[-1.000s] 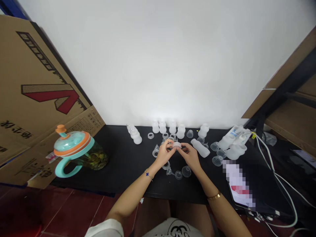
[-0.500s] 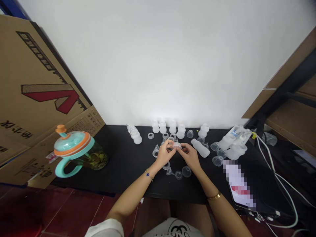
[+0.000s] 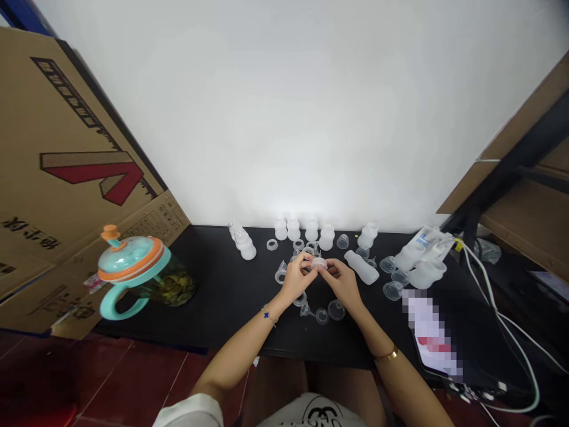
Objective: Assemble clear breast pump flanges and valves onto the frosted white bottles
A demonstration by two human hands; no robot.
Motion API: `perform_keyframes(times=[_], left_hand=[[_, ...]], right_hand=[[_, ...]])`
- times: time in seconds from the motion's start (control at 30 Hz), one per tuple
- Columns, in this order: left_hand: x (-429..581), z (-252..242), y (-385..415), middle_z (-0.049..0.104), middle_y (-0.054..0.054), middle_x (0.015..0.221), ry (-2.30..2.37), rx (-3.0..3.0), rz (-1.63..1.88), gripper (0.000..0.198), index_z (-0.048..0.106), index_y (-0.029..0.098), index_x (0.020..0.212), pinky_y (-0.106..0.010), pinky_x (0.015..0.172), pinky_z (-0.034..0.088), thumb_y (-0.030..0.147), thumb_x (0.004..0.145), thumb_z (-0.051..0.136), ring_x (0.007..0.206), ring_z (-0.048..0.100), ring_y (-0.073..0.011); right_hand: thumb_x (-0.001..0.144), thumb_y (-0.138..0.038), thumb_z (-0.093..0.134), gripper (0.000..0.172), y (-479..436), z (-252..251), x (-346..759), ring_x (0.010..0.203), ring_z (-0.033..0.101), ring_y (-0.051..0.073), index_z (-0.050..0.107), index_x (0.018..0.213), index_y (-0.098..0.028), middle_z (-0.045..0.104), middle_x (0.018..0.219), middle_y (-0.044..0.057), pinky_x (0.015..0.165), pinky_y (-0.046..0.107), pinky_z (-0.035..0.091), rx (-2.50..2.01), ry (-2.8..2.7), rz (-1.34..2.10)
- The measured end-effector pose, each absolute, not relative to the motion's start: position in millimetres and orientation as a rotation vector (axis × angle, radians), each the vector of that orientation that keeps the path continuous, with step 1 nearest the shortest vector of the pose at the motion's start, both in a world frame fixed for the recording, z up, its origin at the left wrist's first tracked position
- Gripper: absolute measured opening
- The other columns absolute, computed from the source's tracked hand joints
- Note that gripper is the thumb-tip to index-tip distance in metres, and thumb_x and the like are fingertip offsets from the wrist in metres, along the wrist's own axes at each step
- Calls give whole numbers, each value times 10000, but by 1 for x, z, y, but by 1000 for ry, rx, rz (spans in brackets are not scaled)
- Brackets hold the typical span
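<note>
Currently, the left hand (image 3: 296,279) and right hand (image 3: 342,283) meet above the black tabletop (image 3: 222,314), fingers curled, pinching a clear plastic collar (image 3: 319,264) between them at its rim. Grip check: fingertips of each hand bear on opposite sides, leaving the collar's upper face largely uncovered. Upright frosted bottles (image 3: 311,231) stand just beyond both hands, a bottle on its side (image 3: 361,267) lies just beyond the right hand, and clear funnel-shaped cups (image 3: 336,309) sit just nearer the body, below the right hand

A frosted, translucent round plastic bottle collar (image 3: 318,264) sits roughly level, pinched between the left hand (image 3: 295,277) and right hand (image 3: 342,280).
</note>
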State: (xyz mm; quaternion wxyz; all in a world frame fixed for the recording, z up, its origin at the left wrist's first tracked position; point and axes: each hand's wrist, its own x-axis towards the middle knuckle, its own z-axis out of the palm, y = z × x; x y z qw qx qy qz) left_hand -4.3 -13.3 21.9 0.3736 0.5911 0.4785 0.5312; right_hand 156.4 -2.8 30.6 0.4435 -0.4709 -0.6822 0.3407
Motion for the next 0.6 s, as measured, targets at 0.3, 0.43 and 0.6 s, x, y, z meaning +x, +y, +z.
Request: perform_keyframes(times=[0.3, 0.43, 0.6], left_hand=[[-4, 22, -14, 749, -13, 795, 1230, 1517, 1368, 220, 509, 193, 924, -173, 473, 382, 259, 796, 674, 508, 549, -87], [-4, 21, -14, 743, -7, 776, 1238, 1511, 1366, 218, 505, 191, 920, -168, 464, 370, 256, 792, 670, 484, 517, -74], [-4, 23, -15, 736, -3, 755, 1243, 1507, 1360, 220, 501, 192, 912, -165, 457, 363, 262, 795, 674, 466, 498, -66]], right_hand=[[853, -421, 634, 237, -4, 31, 156, 667, 621, 183, 690, 915, -199, 706, 863, 45, 564, 280, 453, -1154, -1703, 833], [853, -418, 633, 240, -5, 31, 156, 666, 619, 184, 692, 921, -195, 708, 860, 50, 566, 280, 455, -1157, -1709, 827], [854, -412, 626, 235, -5, 32, 156, 665, 615, 184, 694, 915, -196, 705, 846, 48, 562, 277, 450, -1162, -1719, 814]])
